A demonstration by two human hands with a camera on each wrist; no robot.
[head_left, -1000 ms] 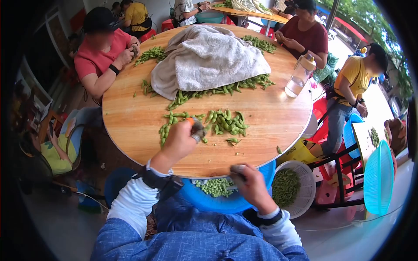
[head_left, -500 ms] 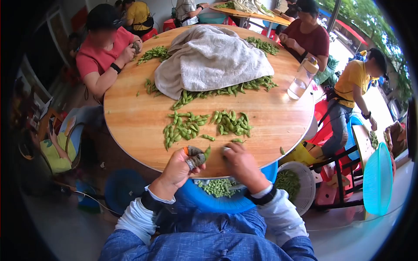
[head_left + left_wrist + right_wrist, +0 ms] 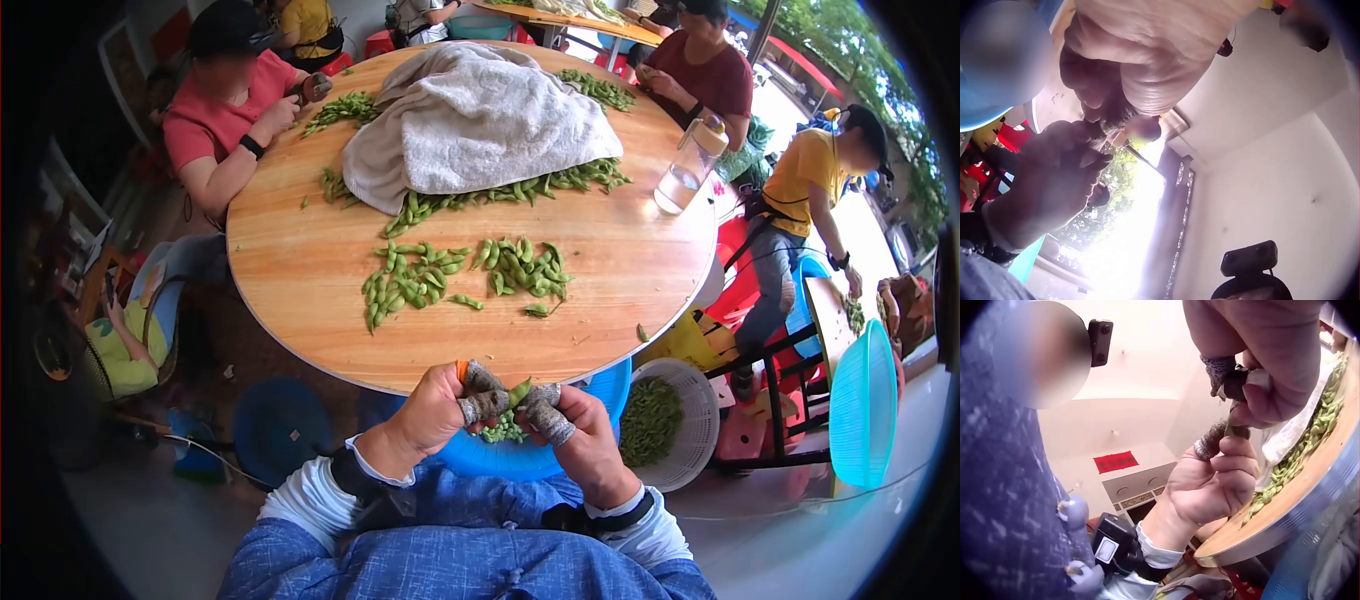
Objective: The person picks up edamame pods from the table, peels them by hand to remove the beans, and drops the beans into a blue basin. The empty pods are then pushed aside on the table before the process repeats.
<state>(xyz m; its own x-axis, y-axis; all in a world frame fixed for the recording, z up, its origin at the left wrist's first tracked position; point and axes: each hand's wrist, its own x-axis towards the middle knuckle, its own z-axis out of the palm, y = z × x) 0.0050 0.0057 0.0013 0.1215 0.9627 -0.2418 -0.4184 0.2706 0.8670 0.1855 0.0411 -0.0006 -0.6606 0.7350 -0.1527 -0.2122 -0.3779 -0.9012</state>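
Note:
In the head view, my left hand (image 3: 432, 412) pinches a green soybean pod (image 3: 520, 391) at the near edge of the table. My right hand (image 3: 592, 447) meets it from the other side, its thumb and finger pinching the pod's other end. Grey, worn wrappings (image 3: 484, 405) cover the thumb and index finger of both hands, with an orange band on the left one. Below the hands sits a blue basin (image 3: 480, 460) with shelled green beans (image 3: 503, 430) in it. The right wrist view shows the pod (image 3: 1230, 429) between both hands' fingertips.
Two loose groups of pods (image 3: 405, 282) lie on the round wooden table (image 3: 310, 290). Behind them a grey towel (image 3: 490, 130) covers a larger pile. A water bottle (image 3: 690, 168) stands at the right. A white basket (image 3: 700, 430) of pods is on the floor. Other people sit around.
My left hand reached to the pods, came back with one, and is now over the basin. The right hand moved from the table edge to meet it at the pod.

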